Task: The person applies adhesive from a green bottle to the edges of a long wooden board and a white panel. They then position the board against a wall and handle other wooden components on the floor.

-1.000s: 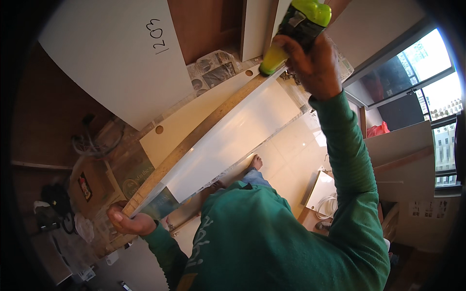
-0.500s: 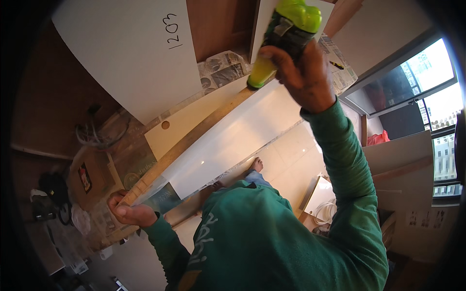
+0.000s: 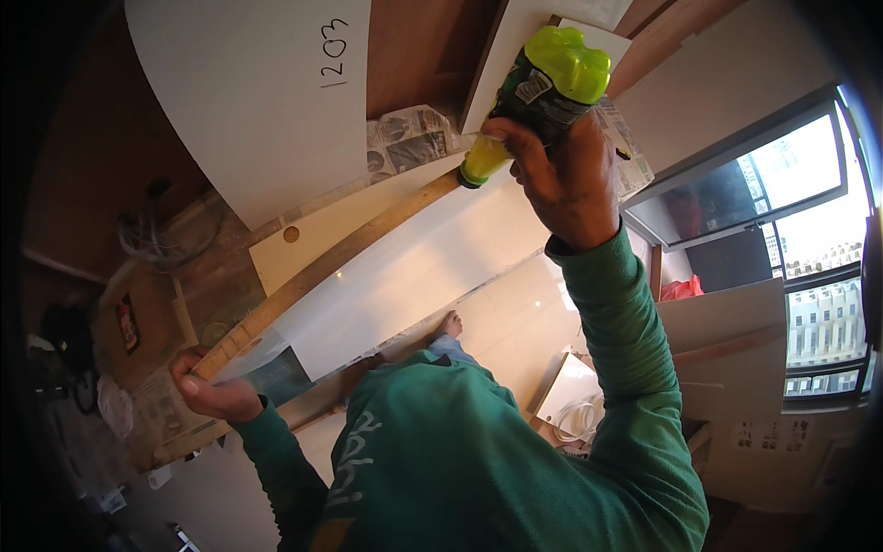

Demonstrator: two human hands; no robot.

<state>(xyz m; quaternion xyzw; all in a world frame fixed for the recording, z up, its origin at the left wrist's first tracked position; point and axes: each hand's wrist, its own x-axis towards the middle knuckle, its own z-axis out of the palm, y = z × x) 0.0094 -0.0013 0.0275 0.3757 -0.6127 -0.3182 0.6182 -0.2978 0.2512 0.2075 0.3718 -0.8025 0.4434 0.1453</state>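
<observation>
right hand (image 3: 566, 179) grips a green power tool (image 3: 538, 83), nose pressed on the white panel (image 3: 414, 267); left hand (image 3: 212, 391) clamps its near edge, steadying it.

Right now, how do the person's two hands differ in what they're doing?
The right hand is raised, wrapped around a green-and-black bottle whose yellow tip meets the far end of the long white panel. The left hand is low, gripping the panel's near end and holding no tool. Both wear green sleeves.
</observation>
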